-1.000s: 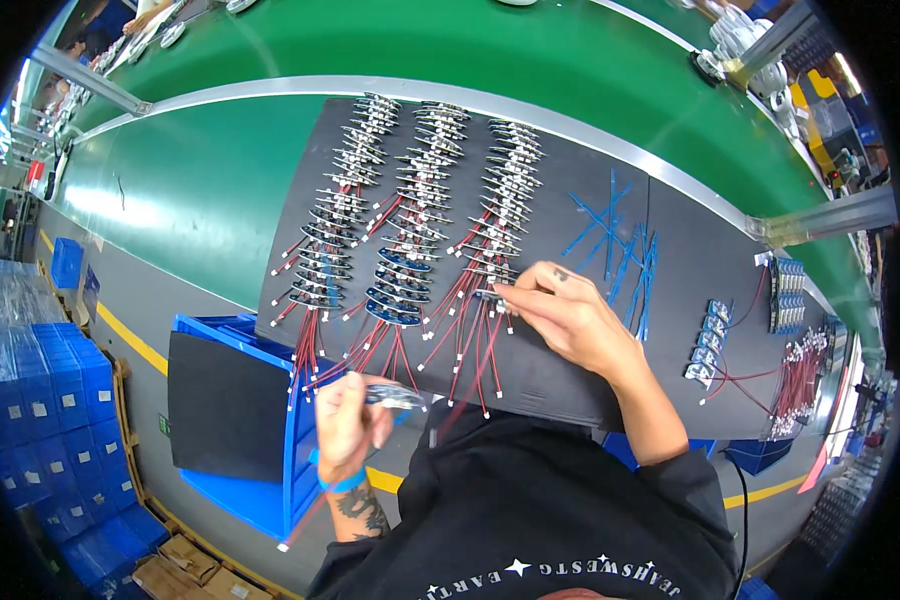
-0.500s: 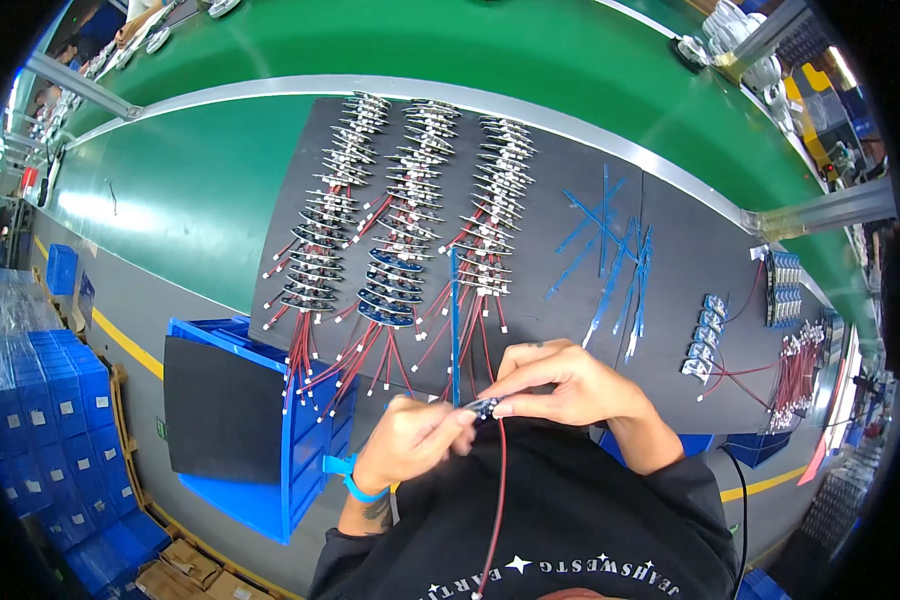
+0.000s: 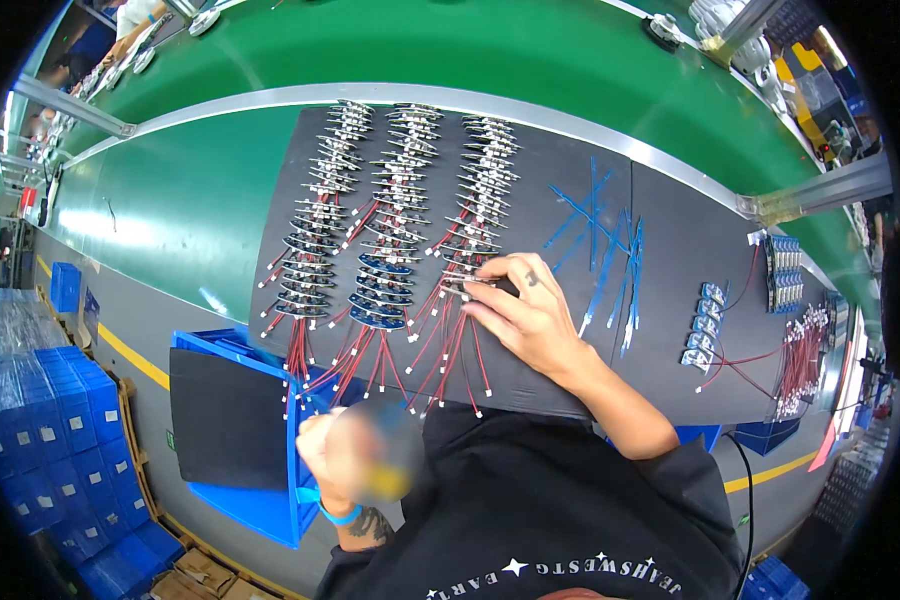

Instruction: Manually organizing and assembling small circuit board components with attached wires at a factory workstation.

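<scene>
My right hand (image 3: 530, 315) reaches over the black mat. Its thumb and fingers pinch a small curved circuit board (image 3: 456, 284) at the near end of the right-hand row of boards (image 3: 490, 180). Red wires with white connectors (image 3: 470, 365) trail from that row toward me. My left hand (image 3: 328, 450) is lower left, beside the blue crate (image 3: 295, 480); a blurred patch covers its fingers, so what they hold, if anything, is hidden. Two more rows of boards, a middle row (image 3: 400, 190) and a left row (image 3: 332, 180), lie alongside.
Loose blue strips (image 3: 625, 270) lie right of the rows on the black mat (image 3: 560, 370). Farther right are a small group of boards (image 3: 705, 325), a stacked block of boards (image 3: 785, 275) and bundled red wires (image 3: 798, 365). Stacked blue boxes (image 3: 50, 430) stand at left.
My hands have parted. The right hand has carried the board forward to the right-hand row; the left has moved left toward the crate. The upright blue strip near that row is no longer there.
</scene>
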The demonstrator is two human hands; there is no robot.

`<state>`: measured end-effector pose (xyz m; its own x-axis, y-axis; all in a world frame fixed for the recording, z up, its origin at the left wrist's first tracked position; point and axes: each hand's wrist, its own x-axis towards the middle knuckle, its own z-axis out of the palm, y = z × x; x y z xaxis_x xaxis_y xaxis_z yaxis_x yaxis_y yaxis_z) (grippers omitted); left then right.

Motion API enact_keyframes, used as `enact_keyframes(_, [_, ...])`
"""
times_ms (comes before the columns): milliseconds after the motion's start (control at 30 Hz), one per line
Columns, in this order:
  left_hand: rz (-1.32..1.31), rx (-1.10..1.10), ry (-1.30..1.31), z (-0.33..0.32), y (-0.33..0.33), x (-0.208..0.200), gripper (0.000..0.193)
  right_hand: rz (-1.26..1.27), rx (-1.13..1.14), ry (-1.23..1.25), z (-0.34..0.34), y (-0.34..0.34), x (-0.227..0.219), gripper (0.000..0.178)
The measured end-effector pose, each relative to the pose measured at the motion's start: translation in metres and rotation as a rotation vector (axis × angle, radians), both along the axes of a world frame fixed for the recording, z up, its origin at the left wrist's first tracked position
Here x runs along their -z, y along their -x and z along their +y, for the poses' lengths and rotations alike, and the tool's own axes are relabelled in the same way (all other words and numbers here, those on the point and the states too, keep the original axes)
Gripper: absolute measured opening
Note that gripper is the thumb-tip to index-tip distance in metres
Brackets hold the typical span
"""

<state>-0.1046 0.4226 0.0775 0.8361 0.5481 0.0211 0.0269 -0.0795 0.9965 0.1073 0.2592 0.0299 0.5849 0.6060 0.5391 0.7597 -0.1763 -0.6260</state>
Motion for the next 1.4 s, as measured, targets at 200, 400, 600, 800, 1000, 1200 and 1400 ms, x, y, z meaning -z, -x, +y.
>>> enact_keyframes(200, [0.054,0.467,-0.447,-0.08,-0.088,0.004,0.036,0.156,0.423,-0.055,-0.092,0.042,-0.017,0.008])
enact_keyframes(400, [0.283,0.558,-0.736,-0.152,-0.175,0.028,0.052,0.458,1.343,-0.147,-0.231,0.087,0.032,0.02])
enact_keyframes(600, [0.25,0.739,-0.659,-0.163,-0.194,0.023,0.057,0.205,1.188,0.111,-0.255,0.043,0.038,0.064])
enact_keyframes(800, [0.181,0.795,-0.213,-0.177,-0.163,0.017,0.039,0.402,1.132,-0.2,-0.237,0.037,0.02,0.022])
enact_keyframes(1000, [0.249,0.488,0.849,-0.192,-0.153,0.03,0.032,0.274,0.714,-0.241,-0.166,0.066,-0.008,0.034])
enact_keyframes(1200, [0.055,0.062,0.816,-0.159,-0.159,0.035,0.023,1.066,0.042,-0.719,-0.146,0.063,-0.023,0.036])
enact_keyframes(1400, [0.004,0.099,0.602,-0.154,-0.141,0.026,0.034,0.694,-0.133,0.179,-0.141,0.031,-0.054,0.034])
